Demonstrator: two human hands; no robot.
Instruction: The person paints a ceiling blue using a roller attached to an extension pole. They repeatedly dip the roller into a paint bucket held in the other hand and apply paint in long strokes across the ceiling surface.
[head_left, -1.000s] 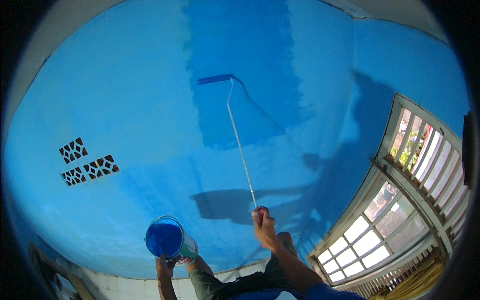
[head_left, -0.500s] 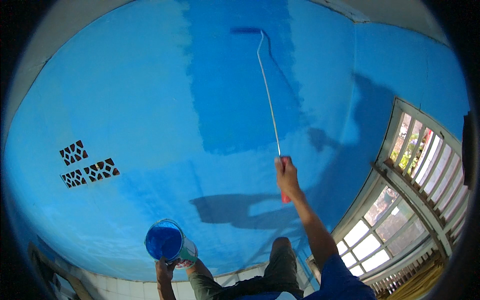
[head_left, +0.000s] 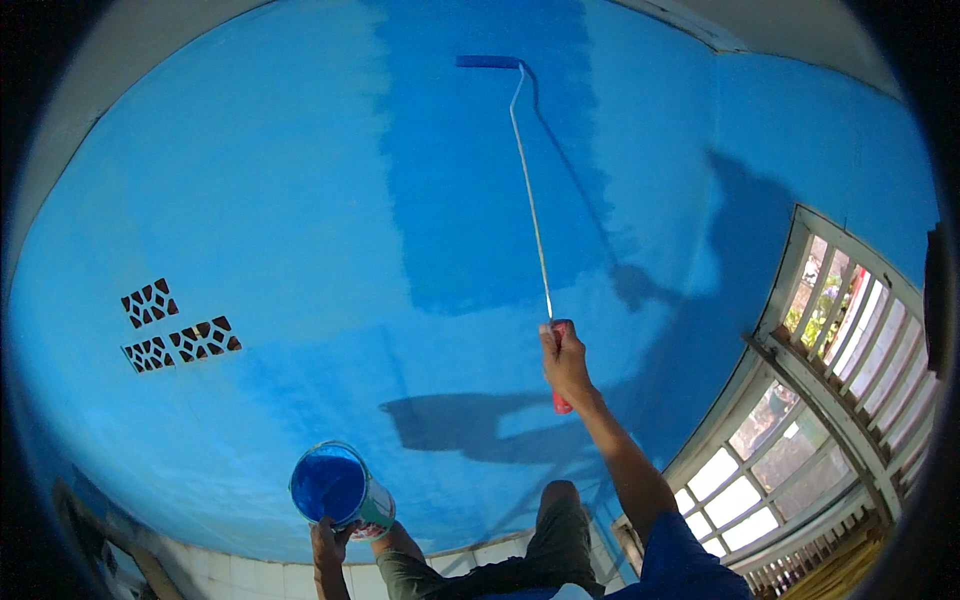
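- Grips the red handle (head_left: 562, 403) of a paint roller (head_left: 488, 62) with the right hand (head_left: 568, 368), with fingers wrapped closely around it.
- Reaches by a thin, bent metal rod (head_left: 533, 217) to the dark blue sleeve, high on the far wall (head_left: 250, 190), over a patch of deeper blue (head_left: 490, 210).
- Holds a bucket (head_left: 379, 510) of blue paint (head_left: 328, 487) with the left hand (head_left: 328, 545), near and to the left, tilted, with fingers against the near side, partly hidden.
- Shows pierced vent blocks (head_left: 205, 340) at left, a barred window (head_left: 840, 415) at right.
- Casts a dark shadow (head_left: 455, 425) between bucket and right hand.
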